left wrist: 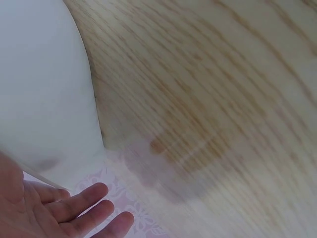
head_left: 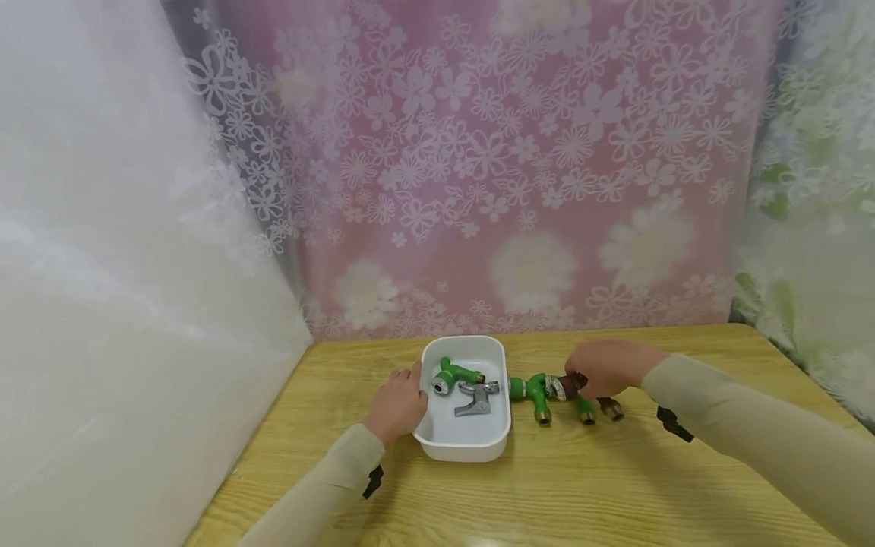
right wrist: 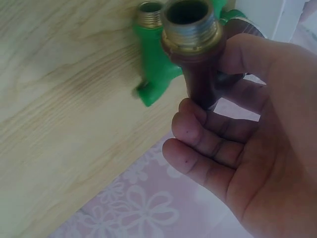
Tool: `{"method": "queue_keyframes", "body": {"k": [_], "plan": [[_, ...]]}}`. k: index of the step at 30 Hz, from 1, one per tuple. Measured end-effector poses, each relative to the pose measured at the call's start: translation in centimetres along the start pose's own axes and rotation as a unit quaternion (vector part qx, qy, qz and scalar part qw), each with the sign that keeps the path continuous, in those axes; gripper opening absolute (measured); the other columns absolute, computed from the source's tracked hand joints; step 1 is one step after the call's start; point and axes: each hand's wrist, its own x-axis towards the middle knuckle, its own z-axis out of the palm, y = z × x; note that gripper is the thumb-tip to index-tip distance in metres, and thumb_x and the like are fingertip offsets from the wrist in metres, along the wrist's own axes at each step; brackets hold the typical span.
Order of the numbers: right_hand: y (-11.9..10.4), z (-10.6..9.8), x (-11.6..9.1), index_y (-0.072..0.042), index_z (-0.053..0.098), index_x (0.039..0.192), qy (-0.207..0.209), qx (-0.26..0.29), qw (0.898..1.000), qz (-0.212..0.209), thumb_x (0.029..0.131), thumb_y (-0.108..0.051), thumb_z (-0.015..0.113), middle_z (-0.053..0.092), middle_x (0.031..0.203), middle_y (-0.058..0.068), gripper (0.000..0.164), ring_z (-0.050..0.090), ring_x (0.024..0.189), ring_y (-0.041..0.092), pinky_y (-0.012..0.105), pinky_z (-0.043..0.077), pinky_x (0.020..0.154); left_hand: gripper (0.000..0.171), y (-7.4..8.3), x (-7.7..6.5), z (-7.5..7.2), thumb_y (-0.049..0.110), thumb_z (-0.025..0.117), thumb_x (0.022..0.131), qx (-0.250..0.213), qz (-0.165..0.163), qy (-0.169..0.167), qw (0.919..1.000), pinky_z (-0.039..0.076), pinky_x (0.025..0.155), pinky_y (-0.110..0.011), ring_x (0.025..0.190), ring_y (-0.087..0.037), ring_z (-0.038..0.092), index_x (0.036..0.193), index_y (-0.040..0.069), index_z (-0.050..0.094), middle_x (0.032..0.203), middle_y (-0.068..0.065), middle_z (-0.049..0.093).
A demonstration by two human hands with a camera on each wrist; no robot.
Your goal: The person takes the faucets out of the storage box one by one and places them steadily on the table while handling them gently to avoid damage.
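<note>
A white plastic basin (head_left: 431, 438) stands mid-table, holding a green tap (head_left: 456, 371) and a grey metal tap (head_left: 478, 401). My left hand (head_left: 396, 405) rests at the basin's left rim; in the left wrist view its fingers (left wrist: 81, 201) extend loosely beside the white wall. Right of the basin, my right hand (head_left: 608, 367) holds a dark brown tap (right wrist: 200, 74) between thumb and fingers, its brass threaded outlet towards the wrist camera. One green tap (head_left: 538, 389) lies between the basin and that hand. Another green tap (head_left: 586, 411) is mostly hidden beneath the hand.
The wood-grain table (head_left: 547, 494) reaches back to a pink flowered curtain (head_left: 533, 190). A white sheet (head_left: 123, 304) hangs at the left, and a pale leaf-patterned one (head_left: 820, 228) at the right. The taps on the table lie close together beside the basin's right wall.
</note>
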Motion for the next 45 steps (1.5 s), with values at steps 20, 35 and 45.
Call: {"method": "queue_keyframes", "body": {"k": [20,35,45], "plan": [[4.9,2.3,-1.5,-0.015,0.064,0.09,0.015,-0.014,0.999,0.032,0.093,-0.017,0.069,0.054,0.079,-0.005,0.007,0.043,0.067,0.012,0.033,0.034,0.062,0.057,0.1,0.1,-0.3,0.024,0.046,0.104,0.013,0.002,0.009,0.9999,0.051,0.098,-0.053,0.131,-0.036,0.052,0.156,0.003,0.034,0.139,-0.019,0.057],[6.4,3.7,-1.8,-0.014,0.065,0.092,0.009,0.018,0.998,0.056,0.093,-0.015,0.067,0.056,0.077,-0.004,0.002,0.045,0.065,0.012,0.033,0.034,0.061,0.057,0.2,0.0,-0.3,0.024,0.046,0.104,0.012,0.0,0.005,0.9999,0.051,0.097,-0.054,0.131,-0.036,0.051,0.156,0.004,0.033,0.138,-0.019,0.057],[8.0,5.5,-1.4,-0.011,0.065,0.095,0.023,0.038,0.997,0.059,0.094,-0.016,0.066,0.055,0.079,-0.005,0.005,0.046,0.065,0.011,0.032,0.034,0.06,0.058,0.3,0.0,-0.2,0.024,0.047,0.103,0.009,-0.004,0.002,1.0,0.051,0.099,-0.053,0.131,-0.036,0.052,0.156,0.004,0.034,0.138,-0.019,0.057]]}}
